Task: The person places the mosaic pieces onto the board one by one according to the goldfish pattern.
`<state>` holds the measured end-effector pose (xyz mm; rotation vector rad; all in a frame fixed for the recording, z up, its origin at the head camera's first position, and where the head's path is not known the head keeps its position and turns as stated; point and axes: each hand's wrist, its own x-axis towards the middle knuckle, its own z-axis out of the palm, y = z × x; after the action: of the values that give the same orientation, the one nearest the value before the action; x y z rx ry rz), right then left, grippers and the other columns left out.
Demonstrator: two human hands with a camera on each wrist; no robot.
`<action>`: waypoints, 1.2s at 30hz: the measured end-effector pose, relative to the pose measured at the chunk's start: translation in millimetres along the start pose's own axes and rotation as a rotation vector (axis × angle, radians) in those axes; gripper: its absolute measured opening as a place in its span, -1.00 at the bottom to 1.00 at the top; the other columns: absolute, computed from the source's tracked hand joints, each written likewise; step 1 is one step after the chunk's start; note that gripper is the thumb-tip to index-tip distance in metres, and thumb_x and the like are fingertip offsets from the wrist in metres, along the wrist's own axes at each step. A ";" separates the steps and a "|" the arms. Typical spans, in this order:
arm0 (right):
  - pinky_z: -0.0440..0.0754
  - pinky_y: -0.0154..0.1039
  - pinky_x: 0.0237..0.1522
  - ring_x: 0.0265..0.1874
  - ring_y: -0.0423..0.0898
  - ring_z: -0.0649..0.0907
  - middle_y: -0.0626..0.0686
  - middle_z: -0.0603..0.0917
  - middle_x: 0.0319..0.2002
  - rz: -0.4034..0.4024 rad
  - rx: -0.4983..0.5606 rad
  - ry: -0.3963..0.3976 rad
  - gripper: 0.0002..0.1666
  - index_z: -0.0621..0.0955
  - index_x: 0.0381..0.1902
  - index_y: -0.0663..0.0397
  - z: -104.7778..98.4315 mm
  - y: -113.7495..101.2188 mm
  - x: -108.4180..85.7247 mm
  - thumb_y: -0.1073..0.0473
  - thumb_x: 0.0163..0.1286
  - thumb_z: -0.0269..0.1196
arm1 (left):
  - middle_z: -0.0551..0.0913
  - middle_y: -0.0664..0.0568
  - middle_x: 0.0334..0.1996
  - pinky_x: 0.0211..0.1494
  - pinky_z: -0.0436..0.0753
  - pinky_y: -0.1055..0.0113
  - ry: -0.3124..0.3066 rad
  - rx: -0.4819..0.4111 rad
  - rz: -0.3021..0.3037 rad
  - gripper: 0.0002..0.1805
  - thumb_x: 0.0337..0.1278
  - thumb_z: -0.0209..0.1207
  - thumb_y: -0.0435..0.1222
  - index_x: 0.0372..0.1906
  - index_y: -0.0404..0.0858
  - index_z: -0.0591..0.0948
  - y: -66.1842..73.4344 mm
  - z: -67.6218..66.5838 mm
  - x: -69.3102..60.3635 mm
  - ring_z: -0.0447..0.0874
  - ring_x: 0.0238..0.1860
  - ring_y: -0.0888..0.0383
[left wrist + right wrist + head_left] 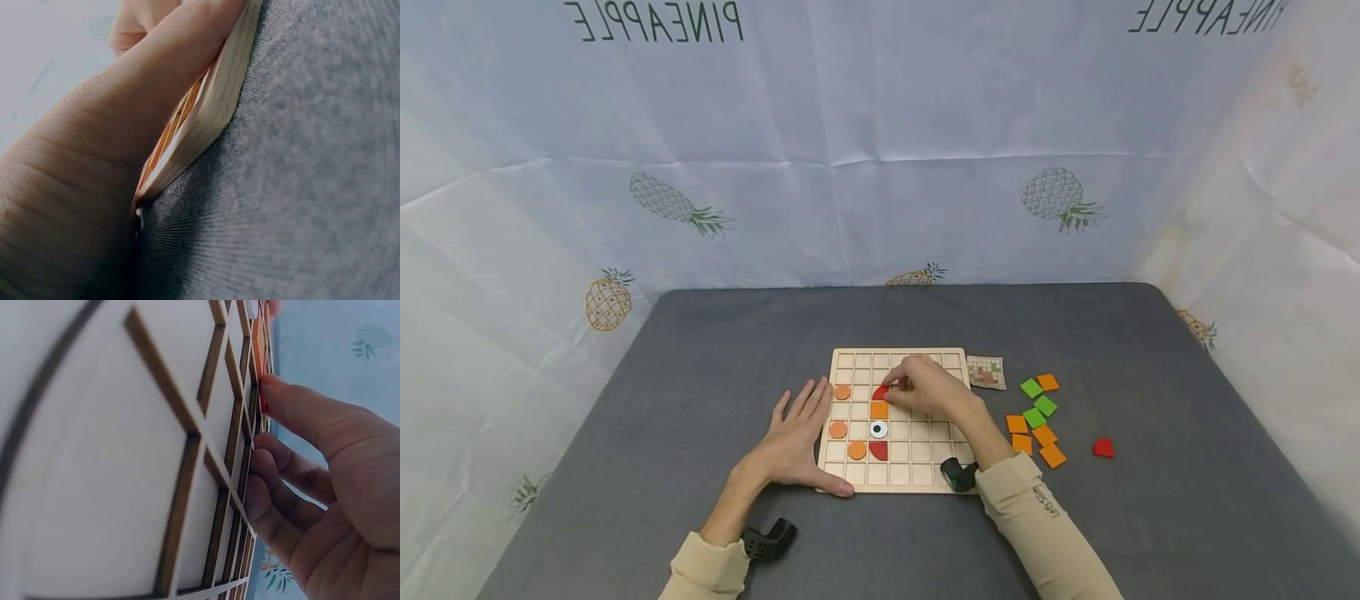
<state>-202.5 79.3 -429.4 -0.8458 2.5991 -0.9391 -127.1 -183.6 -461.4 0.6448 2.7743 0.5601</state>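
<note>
A square wooden grid board (919, 475) lies on the table. My left hand (796, 440) rests at its left side, fingers straight and spread, thumb along the near left corner; the left wrist view shows that thumb (181, 37) against the board's edge. My right hand (928, 387) reaches over the board and pinches a red quarter-circle tile (879, 393) at its grid cell, with the thumb (300, 406) touching it. Below that tile sit an orange square tile (879, 410), a white eye tile (878, 429) and another red quarter-circle tile (878, 451). Several orange round tiles (857, 450) occupy cells further left.
Right of the board lie a small pattern card (987, 372), several loose green square tiles (1045, 406), several orange square tiles (1052, 456) and a red tile (1103, 448). A pineapple-print cloth (880, 208) hangs behind the grey table (737, 350).
</note>
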 end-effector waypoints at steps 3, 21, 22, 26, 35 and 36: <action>0.25 -0.40 -0.48 -0.65 -0.24 0.30 -0.03 0.62 -0.58 0.009 0.003 -0.008 -0.77 0.80 -0.02 0.10 -0.3 -1.1 -0.1 0.19 0.42 0.35 | -0.23 -0.22 0.69 0.57 -0.25 -0.39 0.005 -0.002 0.001 0.65 -0.45 0.46 0.44 0.66 -0.34 -0.15 0.2 -0.1 -0.2 -0.29 0.69 -0.25; 0.47 -0.34 -0.36 -0.52 -0.22 0.46 -0.03 0.62 -0.44 -0.004 -0.016 0.074 -0.73 0.75 0.02 0.08 -10.0 2.0 -19.2 0.13 0.44 0.33 | -0.25 -0.22 0.68 0.57 -0.25 -0.39 -0.008 0.022 0.004 0.67 -0.44 0.44 0.47 0.66 -0.34 -0.18 -2.0 -0.5 0.7 -0.31 0.69 -0.26; 0.48 -0.34 -0.36 -0.52 -0.23 0.47 -0.02 0.62 -0.43 -0.012 -0.015 0.081 -0.73 0.75 0.03 0.10 -11.8 3.0 -22.3 0.13 0.44 0.33 | -0.25 -0.21 0.69 0.57 -0.26 -0.39 -0.010 0.022 0.003 0.67 -0.44 0.44 0.47 0.66 -0.33 -0.18 -2.2 -0.4 0.8 -0.32 0.69 -0.25; 0.47 -0.35 -0.40 -0.54 -0.24 0.47 -0.01 0.62 -0.40 -0.023 -0.017 0.094 -0.67 0.73 0.07 0.14 -20.0 6.5 -34.3 0.12 0.42 0.35 | -0.26 -0.21 0.69 0.57 -0.27 -0.38 -0.007 0.016 0.006 0.67 -0.44 0.44 0.47 0.66 -0.33 -0.18 -1.9 -0.9 1.0 -0.32 0.69 -0.25; 0.47 -0.37 -0.50 -0.61 -0.24 0.49 -0.01 0.64 -0.38 0.015 -0.001 0.072 -0.57 0.69 0.14 0.21 -36.6 11.8 -62.6 0.11 0.41 0.37 | -0.23 -0.22 0.68 0.57 -0.25 -0.39 0.008 0.010 0.012 0.66 -0.46 0.46 0.44 0.65 -0.35 -0.16 -0.9 -0.4 0.1 -0.30 0.69 -0.25; 0.47 -0.37 -0.51 -0.61 -0.23 0.49 -0.01 0.64 -0.39 0.013 -0.008 0.075 -0.58 0.70 0.13 0.22 -38.4 12.9 -66.6 0.11 0.40 0.37 | -0.23 -0.22 0.68 0.57 -0.25 -0.39 0.008 0.011 0.012 0.67 -0.47 0.46 0.44 0.65 -0.35 -0.16 -0.9 -0.2 0.2 -0.30 0.69 -0.25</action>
<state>-170.6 146.5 -406.1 -0.8096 2.6700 -0.9764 -127.7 -184.4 -461.6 0.6634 2.7854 0.5511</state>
